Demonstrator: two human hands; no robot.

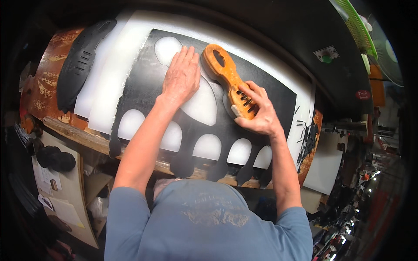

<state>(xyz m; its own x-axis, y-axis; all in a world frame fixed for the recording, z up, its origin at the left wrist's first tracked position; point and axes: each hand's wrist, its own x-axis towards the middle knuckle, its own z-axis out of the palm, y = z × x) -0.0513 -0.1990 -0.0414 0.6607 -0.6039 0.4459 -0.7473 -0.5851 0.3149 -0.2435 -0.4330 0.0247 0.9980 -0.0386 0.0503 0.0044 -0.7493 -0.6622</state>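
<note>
Landmark is the black sheet (261, 91), a thin dark material with sole-shaped holes cut out of it, lying on a white cutting board (117, 74) over a worn wooden bench (48, 82). Left hand (182, 76) lies flat and spread on the upper middle of the black sheet, palm down, gripping nothing, just pressing at the edge of a large cutout. Right hand (257, 111) is closed around the slotted lower end of an orange sole-shaped die (228, 80), which rests on the black sheet just right of the left hand, its rounded end with an oval hole pointing to the sheet's far edge. Along the sheet's near edge runs a row of arch-shaped cutouts (209, 145), leaving narrow black tabs hanging over the bench front. A loose black sole piece (80, 65) lies well left of the sheet, on the bench and board edge. Small black scraps (307, 130) sit off the sheet's right edge. Risks, as judged: the die sits close to the large cutout, so a small slip of the right hand could put it over the hole and spoil the piece; the sheet could creep if the left palm lifts; left fingertips are near the die, so pinching is possible; thin tabs could tear or snag
</note>
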